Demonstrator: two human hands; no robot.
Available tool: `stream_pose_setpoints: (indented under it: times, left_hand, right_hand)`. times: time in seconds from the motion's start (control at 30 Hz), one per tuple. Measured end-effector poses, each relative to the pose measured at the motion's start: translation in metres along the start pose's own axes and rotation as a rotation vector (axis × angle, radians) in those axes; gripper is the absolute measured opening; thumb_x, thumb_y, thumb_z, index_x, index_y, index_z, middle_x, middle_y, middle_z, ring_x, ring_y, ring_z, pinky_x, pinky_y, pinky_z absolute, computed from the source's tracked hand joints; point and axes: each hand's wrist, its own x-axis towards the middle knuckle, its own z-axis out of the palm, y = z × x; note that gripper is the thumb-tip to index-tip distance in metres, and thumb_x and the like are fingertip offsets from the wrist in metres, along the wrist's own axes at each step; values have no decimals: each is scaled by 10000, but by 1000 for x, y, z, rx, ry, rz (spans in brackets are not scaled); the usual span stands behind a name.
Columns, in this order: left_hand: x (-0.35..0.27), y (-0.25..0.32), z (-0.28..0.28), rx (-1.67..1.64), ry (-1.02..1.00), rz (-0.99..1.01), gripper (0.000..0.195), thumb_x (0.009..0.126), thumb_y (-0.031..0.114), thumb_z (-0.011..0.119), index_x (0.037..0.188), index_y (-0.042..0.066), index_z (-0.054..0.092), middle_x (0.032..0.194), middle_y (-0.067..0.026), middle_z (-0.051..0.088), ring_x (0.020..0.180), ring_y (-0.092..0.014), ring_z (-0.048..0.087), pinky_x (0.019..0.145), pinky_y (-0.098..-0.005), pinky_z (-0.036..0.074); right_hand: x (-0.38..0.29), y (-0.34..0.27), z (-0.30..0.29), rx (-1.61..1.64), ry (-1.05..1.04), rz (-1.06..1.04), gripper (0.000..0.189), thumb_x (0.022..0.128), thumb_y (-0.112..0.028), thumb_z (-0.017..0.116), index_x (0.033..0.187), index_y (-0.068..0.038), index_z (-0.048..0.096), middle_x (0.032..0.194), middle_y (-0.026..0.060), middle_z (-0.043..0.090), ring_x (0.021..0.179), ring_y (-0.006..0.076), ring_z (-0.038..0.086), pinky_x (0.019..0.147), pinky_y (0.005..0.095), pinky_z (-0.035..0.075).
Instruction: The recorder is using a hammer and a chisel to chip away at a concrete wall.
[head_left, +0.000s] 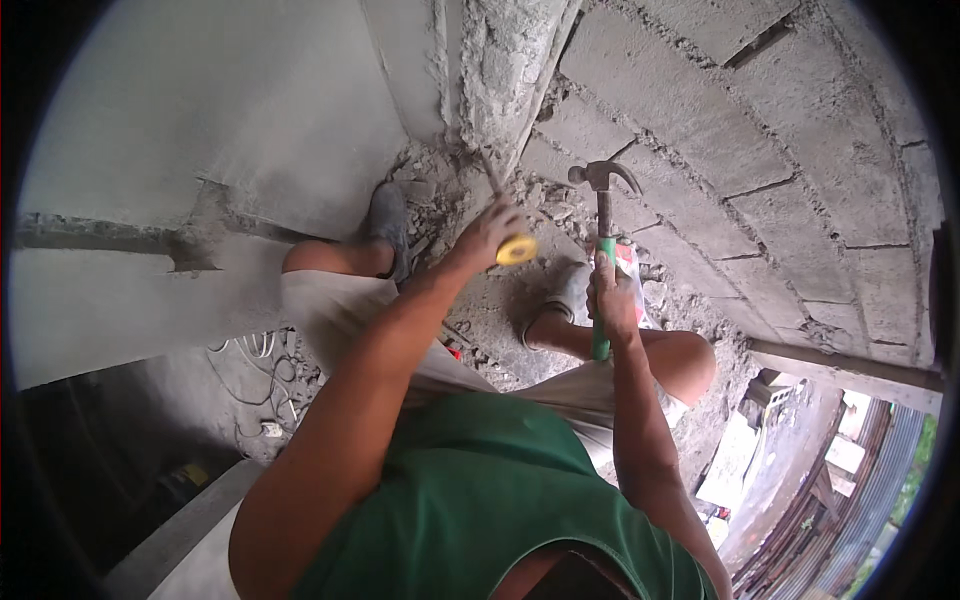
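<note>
My left hand (487, 229) is closed around a chisel (492, 174) with a yellow hand guard at its near end. The chisel's tip points at the foot of a rough concrete column (510, 71); whether it touches is too blurred to tell. To the right, my right hand (616, 296) grips the green handle of a claw hammer (601, 176). The hammer is raised, its metal head away from me and apart from the chisel. Broken concrete rubble (555, 201) lies around the column's foot.
A smooth grey wall (225, 97) with a cut channel stands left, a concrete block wall (697, 142) right. A printed bag (634, 274) lies behind my right hand. Loose cables (262, 349) are on the floor at left. Corrugated metal sheets (885, 480) show at lower right.
</note>
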Motion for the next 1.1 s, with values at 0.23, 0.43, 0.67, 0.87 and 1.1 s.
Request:
stream_pose_setpoints:
  times: [0.23, 0.43, 0.67, 0.87, 1.1]
  left_hand:
    - [-22, 4, -15, -257, 218, -666, 256, 798, 112, 757, 1013, 56, 630, 941, -173, 694, 885, -364, 682, 722, -423, 545]
    - [71, -28, -95, -509, 311, -505, 409, 771, 105, 805, 1136, 34, 634, 1075, -96, 705, 1008, -174, 660, 890, -326, 514]
    - [109, -75, -114, -607, 163, -555, 531, 770, 180, 839, 1211, 15, 592, 1140, -32, 673, 1060, -142, 614, 950, -306, 475]
    - [103, -82, -96, -511, 70, -559, 557, 787, 220, 826, 1239, 14, 573, 1169, -56, 666, 1071, -157, 612, 952, -316, 472]
    - [105, -97, -70, -649, 36, -584, 546, 798, 201, 813, 1252, 27, 565, 1170, -69, 668, 1058, -174, 619, 938, -340, 487]
  right_hand:
    - [-24, -9, 2, 119, 37, 66, 485, 974, -554, 514, 749, -125, 508, 584, -26, 465, 448, 71, 435, 396, 251, 357]
    - [-35, -54, -27, 63, 128, -67, 518, 977, -564, 498, 758, -96, 535, 581, -14, 470, 454, 87, 431, 415, 248, 357]
    - [-46, -111, -26, 88, 135, -181, 568, 979, -585, 473, 835, -43, 565, 609, 22, 507, 474, 108, 464, 430, 259, 390]
    - [-45, -147, -10, 51, 97, -377, 501, 985, -521, 519, 856, -41, 580, 604, 18, 519, 506, 87, 483, 456, 242, 388]
    - [37, -88, 46, -661, 113, -502, 530, 918, -464, 638, 920, 66, 612, 624, 140, 618, 590, 246, 630, 570, 398, 492]
